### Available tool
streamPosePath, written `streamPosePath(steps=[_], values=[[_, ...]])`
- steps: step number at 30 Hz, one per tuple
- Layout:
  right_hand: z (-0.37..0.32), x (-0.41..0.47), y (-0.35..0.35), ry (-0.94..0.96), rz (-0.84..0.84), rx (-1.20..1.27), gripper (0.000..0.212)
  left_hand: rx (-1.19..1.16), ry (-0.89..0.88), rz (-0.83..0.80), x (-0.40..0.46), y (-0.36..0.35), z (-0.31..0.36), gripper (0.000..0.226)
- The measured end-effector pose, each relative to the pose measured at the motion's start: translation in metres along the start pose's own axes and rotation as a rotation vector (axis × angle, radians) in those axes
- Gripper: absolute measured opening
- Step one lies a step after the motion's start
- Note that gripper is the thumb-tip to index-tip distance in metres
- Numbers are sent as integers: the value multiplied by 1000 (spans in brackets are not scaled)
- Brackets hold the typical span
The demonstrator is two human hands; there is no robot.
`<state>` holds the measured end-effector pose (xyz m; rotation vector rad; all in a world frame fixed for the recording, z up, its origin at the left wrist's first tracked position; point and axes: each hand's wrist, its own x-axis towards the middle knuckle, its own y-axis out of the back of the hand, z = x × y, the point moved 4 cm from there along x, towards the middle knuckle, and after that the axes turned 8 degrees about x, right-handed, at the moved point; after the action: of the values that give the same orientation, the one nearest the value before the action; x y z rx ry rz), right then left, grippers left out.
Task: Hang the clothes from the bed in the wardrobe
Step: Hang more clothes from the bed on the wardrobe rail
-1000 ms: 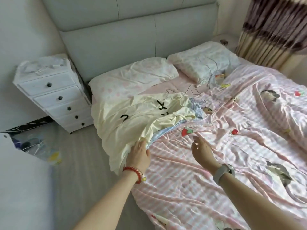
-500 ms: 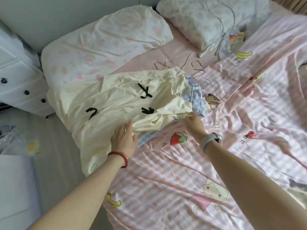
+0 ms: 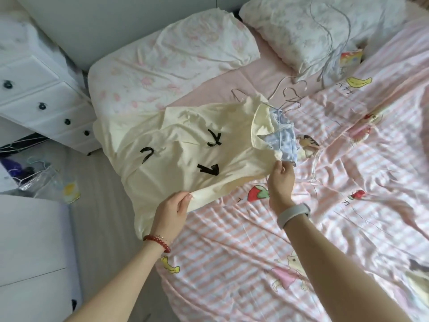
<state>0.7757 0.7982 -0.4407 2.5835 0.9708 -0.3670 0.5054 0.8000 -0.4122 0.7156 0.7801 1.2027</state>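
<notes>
I'm pinching the yellow shirt (image 3: 185, 154) with both hands: left hand (image 3: 170, 211) curling round its near hem, right hand (image 3: 281, 180) nipping the collar-side edge. Shirt is lying on the bed (image 3: 255, 263), long axis running left-right, hangers (image 3: 287, 96) just beyond.

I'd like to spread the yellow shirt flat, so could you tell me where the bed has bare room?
Free: striped duvet between both forearms, below the strawberry print. Crowded: wire hangers and blue garment beside the yellow shirt.
</notes>
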Motion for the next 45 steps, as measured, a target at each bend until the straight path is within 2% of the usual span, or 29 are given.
streamPosePath(steps=[5, 11, 17, 18, 20, 23, 25, 27, 30, 32, 34, 36, 38, 42, 45], values=[[1, -81, 23, 183, -81, -53, 19, 24, 67, -65, -54, 33, -17, 18], [-20, -170, 49, 518, -174, -203, 14, -21, 113, -26, -149, 82, -21, 20], [-20, -261, 81, 738, -382, -301, 27, -107, 125, -192, -278, 95, -38, 18], [-20, -275, 89, 763, -412, -307, 28, -117, 150, -167, -295, 98, -44, 28], [-19, -301, 105, 809, -478, -303, 27, -99, 183, 2, -323, 115, -52, 42], [-20, -350, 132, 907, -604, -312, 25, 32, 130, 321, -357, 150, -48, 51], [-21, -382, 151, 975, -673, -330, 30, 121, 93, 407, -378, 167, -42, 53], [-29, -409, 173, 1067, -711, -335, 40, 216, 99, 441, -400, 176, -39, 55], [-48, -443, 201, 1261, -702, -376, 46, 363, 128, 303, -426, 178, -42, 49], [-56, -450, 210, 1342, -673, -406, 45, 286, 97, 165, -438, 174, -45, 35], [-58, -458, 219, 1384, -630, -462, 44, 179, 62, 122, -470, 170, -46, 26], [-54, -464, 222, 1397, -638, -514, 44, 92, 49, 207, -505, 168, -49, 29], [-46, -475, 217, 1379, -717, -545, 43, 11, 53, 324, -539, 171, -54, 32], [-18, -512, 182, 1288, -939, -616, 43, -6, 125, 520, -607, 181, -81, 22], [12, -557, 147, 1336, -1179, -696, 25, 13, 220, 613, -664, 190, -105, 31]])
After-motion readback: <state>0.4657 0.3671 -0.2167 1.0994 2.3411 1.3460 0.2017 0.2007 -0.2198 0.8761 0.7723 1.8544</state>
